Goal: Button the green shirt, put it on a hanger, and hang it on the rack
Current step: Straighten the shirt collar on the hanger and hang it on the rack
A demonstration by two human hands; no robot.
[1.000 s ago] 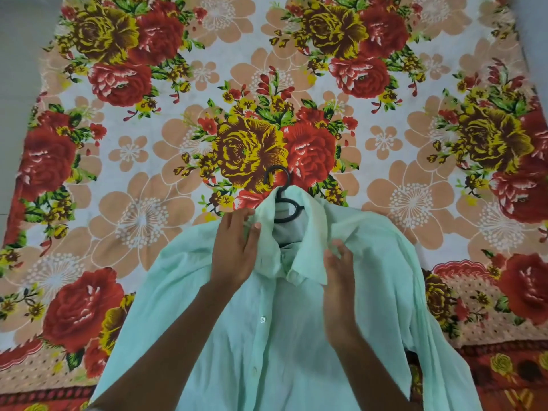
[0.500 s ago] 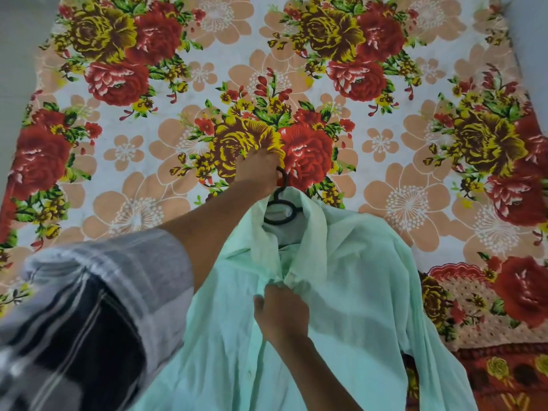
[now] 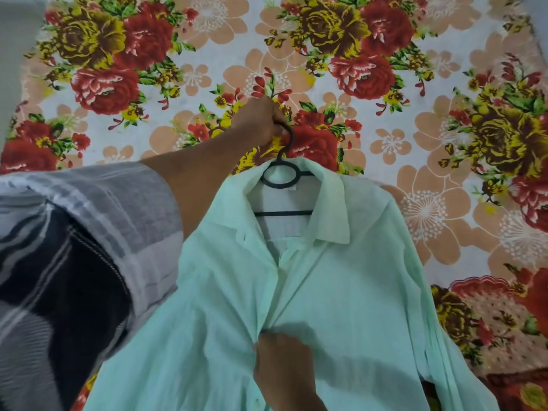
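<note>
The pale green shirt [image 3: 341,307] lies spread on the flowered bedsheet with a black hanger [image 3: 280,176] inside its open collar. My left hand [image 3: 261,120] is closed around the hanger's hook above the collar. Low on the front placket, my right hand [image 3: 281,366] pinches the shirt fabric. The hanger's shoulders are hidden under the cloth; only the hook, the ring and a crossbar show. The collar stands open at the neck.
A flowered bedsheet [image 3: 415,114] covers the whole surface beneath the shirt. My grey-and-black striped sleeve [image 3: 74,247] fills the left foreground. A grey floor strip [image 3: 14,54] shows at the far left edge.
My left hand left the collar, reached up and took the hanger hook, lifting it away from me. My right hand slid down the placket from the collar to mid-front.
</note>
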